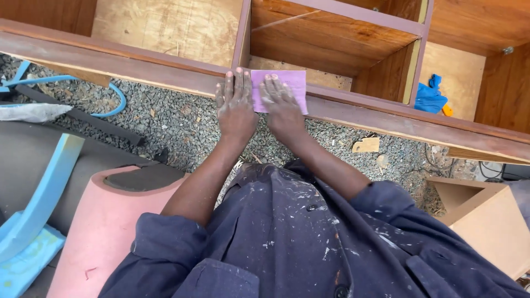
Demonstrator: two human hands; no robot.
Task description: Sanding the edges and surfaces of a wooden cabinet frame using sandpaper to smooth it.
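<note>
Gravel [176,124] below; hose [113,91], foam [105,226] beside; hands [259,107] press sandpaper [287,88].

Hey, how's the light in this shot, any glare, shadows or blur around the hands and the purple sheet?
Head view: soft, even daylight with no glare; the left hand and right hand on the purple sandpaper sheet look sharp, with only faint shadows beneath; the wooden cabinet frame throws mild shade on the grey gravel; frame edges bend slightly.

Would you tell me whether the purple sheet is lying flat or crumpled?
Flat: the purple sheet lies spread on the wooden rail, pressed by both hands.
</note>
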